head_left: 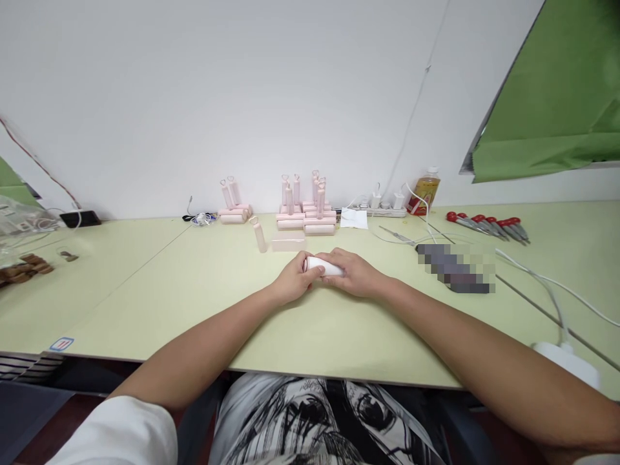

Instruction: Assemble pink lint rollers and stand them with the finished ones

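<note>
Both hands hold a short white cylinder, which looks like a lint roller's paper roll (pixel 328 266), lying sideways just above the front middle of the table. My left hand (pixel 293 279) grips its left end, thumb along the near side. Around the right end, the fingers of my right hand (pixel 356 272) are closed. Just beyond the hands lies a clear pinkish cover (pixel 289 243). Beside that cover stands a pale pink handle (pixel 260 236) with a loop on top, leaning slightly.
Against the wall stand pink rollers with upright handles (pixel 320 223) and a smaller group (pixel 233 215). Further right are a white paper (pixel 354 218), a power strip (pixel 387 211), scissors (pixel 397 235), a bottle (pixel 426 192), red-topped tools (pixel 489 226) and a blurred dark object (pixel 450 268). White cables cross there.
</note>
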Available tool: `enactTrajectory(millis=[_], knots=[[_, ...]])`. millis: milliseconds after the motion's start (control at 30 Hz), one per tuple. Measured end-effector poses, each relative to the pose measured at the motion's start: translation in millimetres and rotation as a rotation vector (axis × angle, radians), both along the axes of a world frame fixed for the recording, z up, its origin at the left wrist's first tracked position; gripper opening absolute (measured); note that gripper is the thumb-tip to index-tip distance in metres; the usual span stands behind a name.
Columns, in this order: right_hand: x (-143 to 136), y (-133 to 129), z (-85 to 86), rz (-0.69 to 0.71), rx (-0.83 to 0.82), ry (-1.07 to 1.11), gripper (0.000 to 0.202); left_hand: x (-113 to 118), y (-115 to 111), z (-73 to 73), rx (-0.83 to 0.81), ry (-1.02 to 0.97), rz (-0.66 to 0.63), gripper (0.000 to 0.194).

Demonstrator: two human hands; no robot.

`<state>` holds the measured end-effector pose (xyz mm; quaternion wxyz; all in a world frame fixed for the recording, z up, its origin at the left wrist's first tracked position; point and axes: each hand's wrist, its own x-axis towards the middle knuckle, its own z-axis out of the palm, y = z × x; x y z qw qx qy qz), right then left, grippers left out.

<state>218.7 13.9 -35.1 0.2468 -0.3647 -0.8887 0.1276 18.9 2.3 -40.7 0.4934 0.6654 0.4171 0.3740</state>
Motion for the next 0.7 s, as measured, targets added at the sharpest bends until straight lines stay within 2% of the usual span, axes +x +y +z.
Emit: enactTrajectory(millis=[200, 300, 367, 433, 567, 633, 700], knots=[[-1.0, -0.1, -0.3, -0.005, -0.002, 0.015, 0.051, -0.1, -1.3, 1.0, 0.007, 0.037, 0.000, 0.036], [-2.3, -1.1, 1.4, -0.010, -0.021, 0.064, 0.045, -2.8, 4.2, 0.3, 0.089, 0.047, -0.013, 0.039], [-2.0, -0.9, 1.8, -0.042, -0.061, 0.106, 0.040, -8.5, 12.3, 1.7, 0.183, 0.069, 0.041, 0.038], [-0.6, 0.4, 1.2, -0.102, -0.114, 0.138, 0.040, -18.8, 23.9, 5.3, 0.297, 0.116, 0.201, 0.035], [2.4, 4.3, -1.5, -0.242, -0.196, 0.179, 0.041, -51.1, 51.8, 14.3, 0.489, 0.234, 0.647, 0.030], [2.7, 5.6, -2.5, -0.280, -0.214, 0.187, 0.040, -67.6, 64.6, 15.5, 0.565, 0.280, 0.812, 0.039], [2.2, 6.2, -3.1, -0.295, -0.218, 0.190, 0.040, -80.5, 75.1, 13.1, 0.555, 0.319, 0.885, 0.053]])
